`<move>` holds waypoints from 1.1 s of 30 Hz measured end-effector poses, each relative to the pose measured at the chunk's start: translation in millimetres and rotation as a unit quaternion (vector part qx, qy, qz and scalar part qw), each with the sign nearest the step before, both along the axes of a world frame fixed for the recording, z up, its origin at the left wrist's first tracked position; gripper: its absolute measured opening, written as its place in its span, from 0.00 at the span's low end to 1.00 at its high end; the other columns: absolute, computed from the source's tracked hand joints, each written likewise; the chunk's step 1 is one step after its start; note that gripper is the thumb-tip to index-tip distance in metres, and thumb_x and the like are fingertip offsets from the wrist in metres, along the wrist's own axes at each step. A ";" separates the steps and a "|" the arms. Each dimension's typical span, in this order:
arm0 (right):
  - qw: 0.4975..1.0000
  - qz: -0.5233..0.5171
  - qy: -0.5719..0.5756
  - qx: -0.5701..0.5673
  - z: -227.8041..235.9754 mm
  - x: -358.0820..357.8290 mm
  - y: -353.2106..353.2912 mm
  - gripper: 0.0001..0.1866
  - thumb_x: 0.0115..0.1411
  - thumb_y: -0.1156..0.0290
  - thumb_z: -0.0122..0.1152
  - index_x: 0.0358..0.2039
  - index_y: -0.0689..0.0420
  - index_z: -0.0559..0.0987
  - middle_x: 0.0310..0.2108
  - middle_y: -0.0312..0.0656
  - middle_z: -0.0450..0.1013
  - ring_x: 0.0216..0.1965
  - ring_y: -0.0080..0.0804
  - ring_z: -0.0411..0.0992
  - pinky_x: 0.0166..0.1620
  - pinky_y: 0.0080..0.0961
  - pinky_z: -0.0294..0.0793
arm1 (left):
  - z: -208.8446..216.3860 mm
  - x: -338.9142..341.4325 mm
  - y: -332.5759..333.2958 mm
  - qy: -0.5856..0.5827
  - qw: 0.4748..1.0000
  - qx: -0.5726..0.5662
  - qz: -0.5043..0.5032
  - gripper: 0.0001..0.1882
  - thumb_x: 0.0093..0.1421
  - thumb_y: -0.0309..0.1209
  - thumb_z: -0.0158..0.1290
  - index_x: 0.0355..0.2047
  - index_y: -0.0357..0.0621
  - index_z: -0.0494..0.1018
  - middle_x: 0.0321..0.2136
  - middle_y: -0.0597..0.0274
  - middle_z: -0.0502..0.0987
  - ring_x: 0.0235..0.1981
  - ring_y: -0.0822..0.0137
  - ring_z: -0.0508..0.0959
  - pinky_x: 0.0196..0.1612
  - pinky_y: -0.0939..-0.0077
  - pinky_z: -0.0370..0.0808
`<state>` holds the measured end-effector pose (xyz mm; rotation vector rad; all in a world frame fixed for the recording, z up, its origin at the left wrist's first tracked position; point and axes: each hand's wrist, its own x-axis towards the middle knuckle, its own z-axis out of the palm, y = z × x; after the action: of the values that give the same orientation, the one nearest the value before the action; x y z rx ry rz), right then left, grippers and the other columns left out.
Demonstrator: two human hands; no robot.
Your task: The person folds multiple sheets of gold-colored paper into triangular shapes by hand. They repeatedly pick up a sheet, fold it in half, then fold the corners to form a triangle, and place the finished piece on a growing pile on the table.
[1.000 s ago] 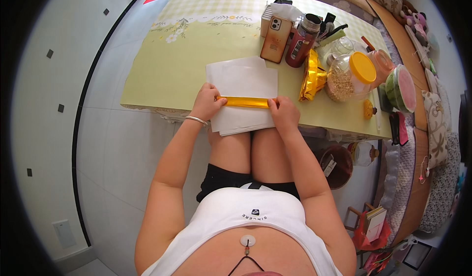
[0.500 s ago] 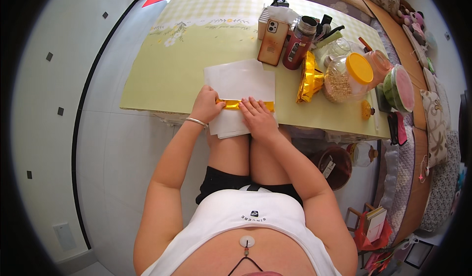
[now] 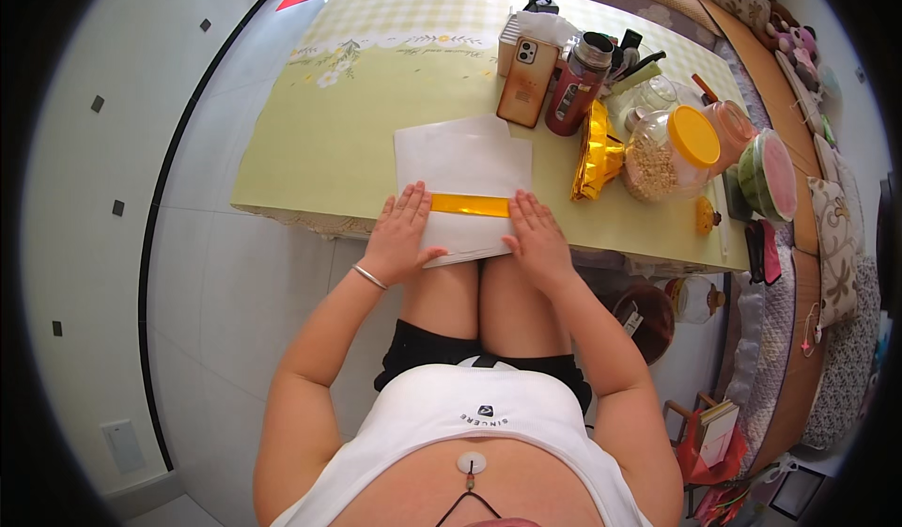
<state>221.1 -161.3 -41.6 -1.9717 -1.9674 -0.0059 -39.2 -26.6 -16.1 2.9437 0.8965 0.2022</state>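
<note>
White paper sheets (image 3: 465, 156) lie at the near edge of the table, partly sticking out over my lap. Across them runs a flat strip of shiny gold foil paper (image 3: 470, 205). My left hand (image 3: 402, 231) lies flat at the strip's left end, fingers stretched out and thumb apart. At the strip's right end rests my right hand (image 3: 539, 234), also flat with its fingers extended. Both hands press on the strip's ends and the sheets beneath; neither grips anything. The strip's very ends are hidden under my fingers.
On the table's right half stand a phone (image 3: 526, 81), a red thermos (image 3: 575, 90), folded gold foil pieces (image 3: 595, 156), a yellow-lidded jar of grains (image 3: 658, 156) and a cut watermelon (image 3: 766, 175). A dark bin (image 3: 648, 325) stands on the floor beneath the table's right side.
My left hand has gone from a closed grip on the strip's left end to lying flat. My right hand has slid right, baring the strip's middle.
</note>
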 end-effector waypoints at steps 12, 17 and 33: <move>0.980 0.037 -0.193 0.029 43.6 3.5 34.4 0.06 0.53 0.72 0.57 0.31 0.57 0.80 0.32 0.43 0.75 0.40 0.39 0.75 0.54 0.45 0.72 | 31.6 72.7 -6.2 -0.125 0.988 0.059 -0.063 0.13 0.46 0.35 0.63 0.27 0.41 0.75 0.31 0.57 0.76 0.38 0.56 0.75 0.43 0.60 0.71; 0.997 0.039 -0.038 0.061 53.4 0.7 32.6 0.04 0.53 0.73 0.58 0.29 0.56 0.80 0.29 0.44 0.76 0.37 0.43 0.76 0.50 0.41 0.74 | 13.5 95.9 -8.6 -0.099 0.981 0.140 -0.091 0.03 0.52 0.29 0.54 0.26 0.44 0.75 0.25 0.61 0.73 0.26 0.60 0.77 0.30 0.66 0.73; 0.992 0.099 0.013 0.073 33.7 -3.6 1.2 0.22 0.48 0.77 0.58 0.47 0.59 0.79 0.48 0.48 0.74 0.53 0.48 0.71 0.55 0.40 0.70 | 56.4 42.1 58.6 -0.211 0.956 -0.116 -0.166 0.06 0.48 0.27 0.61 0.27 0.40 0.80 0.38 0.54 0.82 0.39 0.54 0.80 0.47 0.61 0.78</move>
<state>217.5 -160.1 -7.9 -1.6720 -2.0733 -0.0722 2.9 32.0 40.3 2.6222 0.3371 0.6277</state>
